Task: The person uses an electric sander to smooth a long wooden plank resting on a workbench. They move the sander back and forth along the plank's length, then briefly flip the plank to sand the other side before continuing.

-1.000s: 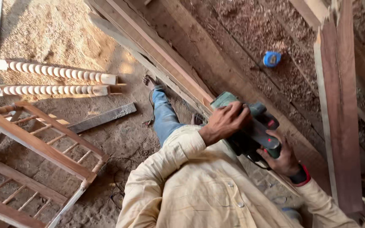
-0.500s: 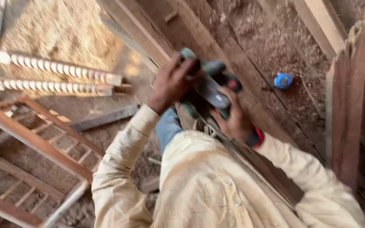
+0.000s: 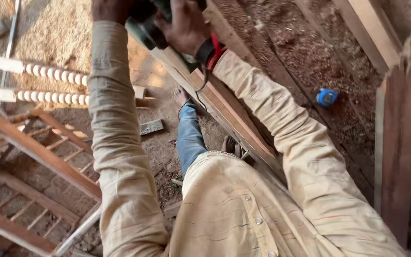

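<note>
1. Nearest us, our cream shirt (image 3: 243, 214) fills the bottom of the view, and both sleeves reach up toward 12 o'clock.
2. Our right hand (image 3: 184, 24) is clamped around the rear of the dark green planer (image 3: 151, 26), red cuff at the wrist. Our left hand (image 3: 108, 7) sits at the top edge on the tool's front; it seems to be gripping, but most of it is cut off.
3. We judge the step as planing the plank (image 3: 224, 112), with the tool pressed on its far end at about 12 o'clock.
4. The next move calls for a flat sole and even pressure from both hands along the grain.
5. The plank's long axis runs from 5 o'clock to 11 o'clock; the planer points along it, away from us.
6. Farther off, turned spindles (image 3: 48, 85) lie at 10 o'clock, a wooden frame (image 3: 39, 162) at 8 o'clock, and a blue tape measure (image 3: 327, 96) at 2 o'clock.
</note>
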